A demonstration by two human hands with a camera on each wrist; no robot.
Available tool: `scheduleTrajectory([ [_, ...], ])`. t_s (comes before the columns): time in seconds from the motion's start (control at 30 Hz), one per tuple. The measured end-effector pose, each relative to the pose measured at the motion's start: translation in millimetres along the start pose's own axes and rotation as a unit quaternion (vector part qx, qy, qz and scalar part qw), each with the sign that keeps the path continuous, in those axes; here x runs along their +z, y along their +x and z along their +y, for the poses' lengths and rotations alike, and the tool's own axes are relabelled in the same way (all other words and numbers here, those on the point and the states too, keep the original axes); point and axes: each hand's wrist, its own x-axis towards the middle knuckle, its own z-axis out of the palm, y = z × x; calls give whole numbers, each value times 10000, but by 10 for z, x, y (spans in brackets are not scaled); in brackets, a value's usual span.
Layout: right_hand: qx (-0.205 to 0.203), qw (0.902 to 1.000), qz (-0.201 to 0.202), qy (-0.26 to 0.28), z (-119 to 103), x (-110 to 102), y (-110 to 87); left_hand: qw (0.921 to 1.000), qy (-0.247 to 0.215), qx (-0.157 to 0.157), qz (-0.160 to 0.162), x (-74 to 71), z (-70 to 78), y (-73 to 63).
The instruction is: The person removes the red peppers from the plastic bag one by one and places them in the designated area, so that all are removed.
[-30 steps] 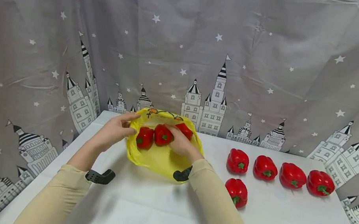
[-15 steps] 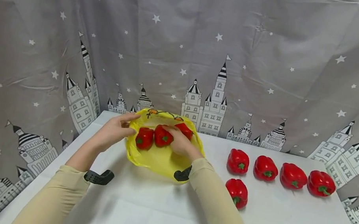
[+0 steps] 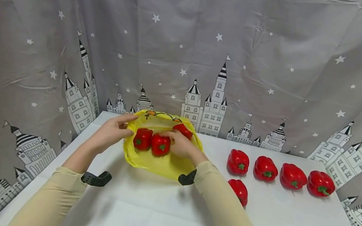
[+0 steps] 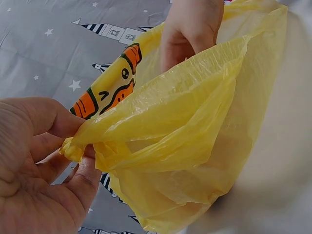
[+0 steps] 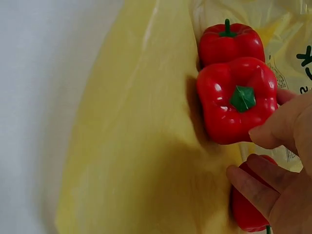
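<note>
A yellow plastic bag (image 3: 153,164) stands with its mouth wide, a printed orange and black design on its far side. My left hand (image 3: 110,133) pinches the bag's left rim between thumb and fingers, with the gathered plastic (image 4: 80,146) showing in the left wrist view. Inside the bag is my right hand (image 3: 180,145), its thumb and index finger on a red bell pepper (image 5: 219,122) with a green stem. Another bell pepper (image 3: 143,139) sits beside it on the left. A third bell pepper (image 5: 248,209) lies under the other fingers of my right hand.
On the white table (image 3: 147,224), several more red bell peppers stand in a row at right, including one (image 3: 239,162) nearest the bag. A separate pepper (image 3: 239,191) is partly covered by my right sleeve. A grey curtain (image 3: 192,50) with printed castles hangs behind.
My right hand has moved slightly down inside the bag, and the pepper at its fingers now sits lower, close against the left pepper. My left hand still holds the rim.
</note>
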Motion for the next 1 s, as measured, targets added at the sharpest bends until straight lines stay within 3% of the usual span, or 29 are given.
scheduleTrajectory([
  [0.23,138,9976,-312,598,-4,-6,-111,10000,38,6,-16,-8,-15,-18],
  [0.5,-15,9936,-661,921,62,66,-147,10000,-21,61,-48,23,-20,-17],
  [0.73,-2,9907,-472,1278,133,170,-123,9999,-89,126,-37,39,-4,-25],
  [1.0,98,9907,-377,1304,149,230,-113,9999,-56,102,-36,59,0,-30],
])
